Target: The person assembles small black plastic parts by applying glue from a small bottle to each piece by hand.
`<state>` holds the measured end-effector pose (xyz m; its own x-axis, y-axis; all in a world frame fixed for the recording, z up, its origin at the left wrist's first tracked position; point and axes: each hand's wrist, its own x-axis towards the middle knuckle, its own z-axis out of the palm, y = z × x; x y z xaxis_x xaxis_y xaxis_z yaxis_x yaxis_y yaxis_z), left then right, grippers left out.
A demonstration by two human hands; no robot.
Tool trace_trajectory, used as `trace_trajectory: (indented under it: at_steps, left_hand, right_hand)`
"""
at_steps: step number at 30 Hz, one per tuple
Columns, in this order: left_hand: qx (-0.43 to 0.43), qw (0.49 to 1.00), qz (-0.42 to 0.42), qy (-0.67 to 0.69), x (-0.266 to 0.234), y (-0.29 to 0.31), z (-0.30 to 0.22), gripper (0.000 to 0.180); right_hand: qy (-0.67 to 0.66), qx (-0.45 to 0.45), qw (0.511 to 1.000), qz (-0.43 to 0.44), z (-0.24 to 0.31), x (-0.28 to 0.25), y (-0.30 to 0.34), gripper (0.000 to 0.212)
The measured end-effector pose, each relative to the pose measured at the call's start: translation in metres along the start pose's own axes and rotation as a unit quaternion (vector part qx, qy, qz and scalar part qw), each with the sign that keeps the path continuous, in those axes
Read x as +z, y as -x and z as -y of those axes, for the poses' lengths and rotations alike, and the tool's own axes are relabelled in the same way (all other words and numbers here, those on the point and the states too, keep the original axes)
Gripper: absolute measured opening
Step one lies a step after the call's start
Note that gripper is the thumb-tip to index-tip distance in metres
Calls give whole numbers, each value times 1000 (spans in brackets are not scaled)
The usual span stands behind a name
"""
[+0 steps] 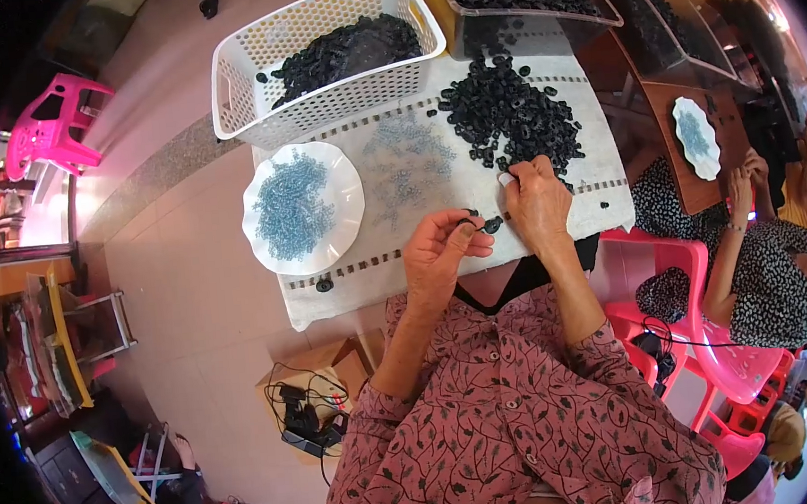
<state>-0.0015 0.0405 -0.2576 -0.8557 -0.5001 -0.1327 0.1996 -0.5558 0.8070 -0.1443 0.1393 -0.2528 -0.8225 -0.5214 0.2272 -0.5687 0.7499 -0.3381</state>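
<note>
My left hand (pixel 439 257) pinches small black plastic parts (pixel 491 225) between thumb and fingers, above the near edge of the cloth. My right hand (pixel 539 205) is closed, its fingertips at the near side of a heap of small black parts (pixel 506 111). Something white wraps one of its digits. What those fingertips hold, if anything, is hidden. Left of the heap, small clear bluish pieces (pixel 406 162) are scattered on the pale cloth (pixel 360 298). More of them fill a white scalloped plate (pixel 349 185). A loose black part (pixel 324 285) lies near the cloth's front left.
Behind the plate stands a white perforated basket (pixel 317 121) partly filled with black parts. A clear bin (pixel 537 19) of black parts is at the back right. To the right, another person (pixel 755 262) sits on a pink chair. An open cardboard box (pixel 314 382) with cables sits on the floor.
</note>
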Motion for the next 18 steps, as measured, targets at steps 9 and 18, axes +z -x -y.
trace_trajectory:
  at_steps: [9,18]
  left_hand:
    - [-37,993,16,110,-8,-2,3,26]
    - [-15,997,9,73,-11,0,-1,26]
  right_hand:
    - [-35,-39,998,-33,-4,-2,11,12]
    - [-380,78,910,144,5,-6,13,12]
